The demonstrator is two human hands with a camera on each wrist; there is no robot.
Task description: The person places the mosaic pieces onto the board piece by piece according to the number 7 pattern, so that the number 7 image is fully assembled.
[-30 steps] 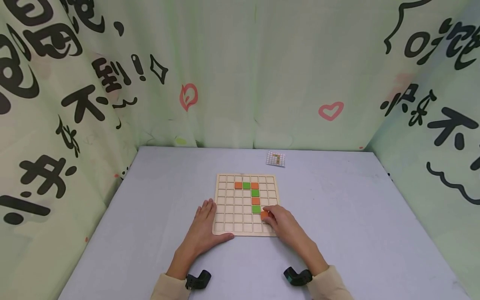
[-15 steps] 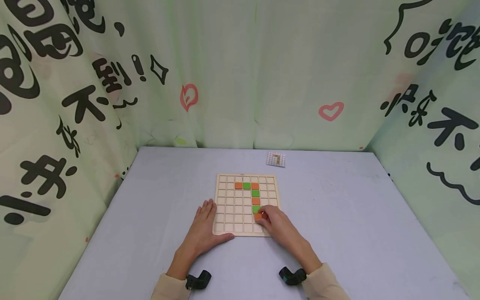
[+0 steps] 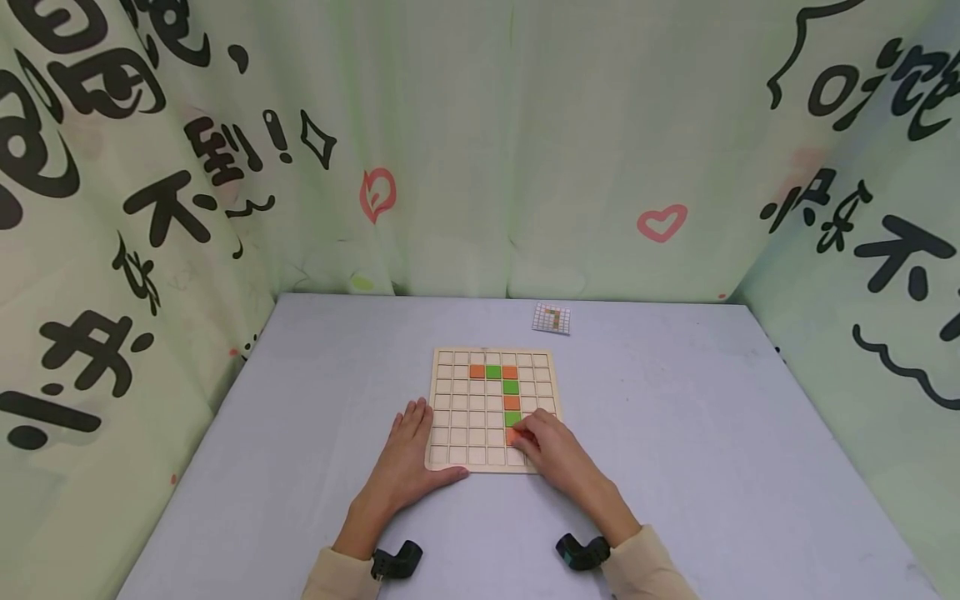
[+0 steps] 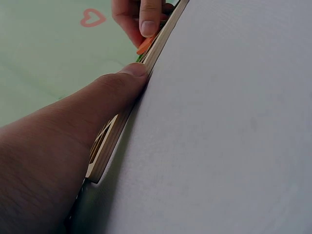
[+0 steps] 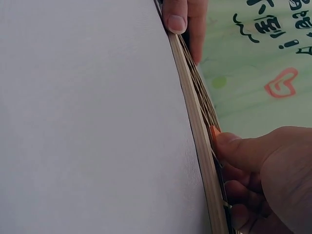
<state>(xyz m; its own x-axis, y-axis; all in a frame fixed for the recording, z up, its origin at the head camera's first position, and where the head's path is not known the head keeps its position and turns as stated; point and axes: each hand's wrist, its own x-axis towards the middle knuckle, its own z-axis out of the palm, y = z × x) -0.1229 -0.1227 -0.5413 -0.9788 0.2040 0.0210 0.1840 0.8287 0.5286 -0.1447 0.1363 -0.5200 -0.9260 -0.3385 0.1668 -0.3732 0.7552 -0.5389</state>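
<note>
A wooden grid board (image 3: 468, 425) lies flat on the table, bearing a row and a column of orange and green square tiles, such as a green tile (image 3: 512, 418). My right hand (image 3: 562, 454) pinches an orange tile (image 3: 511, 437) just below that green one, at the column's near end. The tile looks slightly tilted in the left wrist view, and its right part is hidden by my fingers. My left hand (image 3: 408, 462) rests along the board's left side and near left corner, fingers straight, thumb (image 4: 134, 73) on the near edge.
A small card (image 3: 551, 317) with a printed grid and coloured squares lies beyond the board, near the far edge of the white table (image 3: 675, 400). Pale green curtains (image 3: 525, 150) with black lettering and hearts surround the table's back and sides.
My right hand has moved left with the orange tile, from right of the column to the cell under the lowest green tile. My left hand and the board stay where they were.
</note>
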